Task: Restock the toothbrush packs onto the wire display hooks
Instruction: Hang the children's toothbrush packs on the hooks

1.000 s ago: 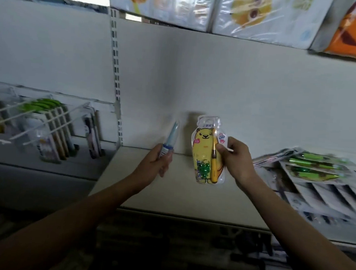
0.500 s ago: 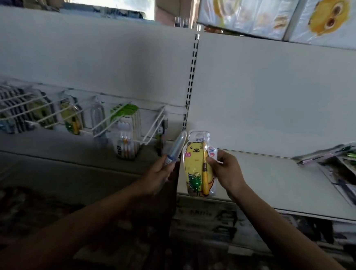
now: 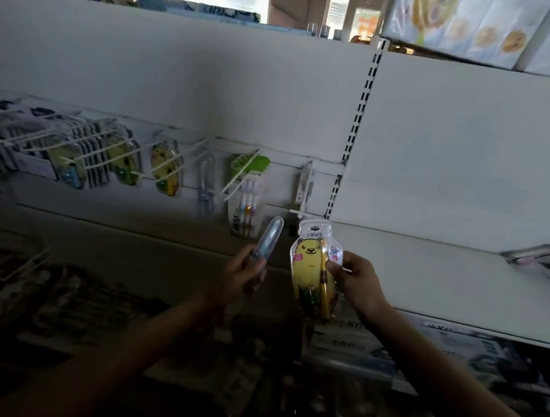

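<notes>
Head view: the right hand [image 3: 356,282] pinches a yellow bear toothbrush pack [image 3: 311,270] by its edge, upright below the wire hooks [image 3: 236,179]. The left hand [image 3: 245,276] has its fingers curled round a clear blue toothbrush tube [image 3: 267,237]. The packs hanging at far left are blurred, and the floor goods are too dark to make out.
</notes>
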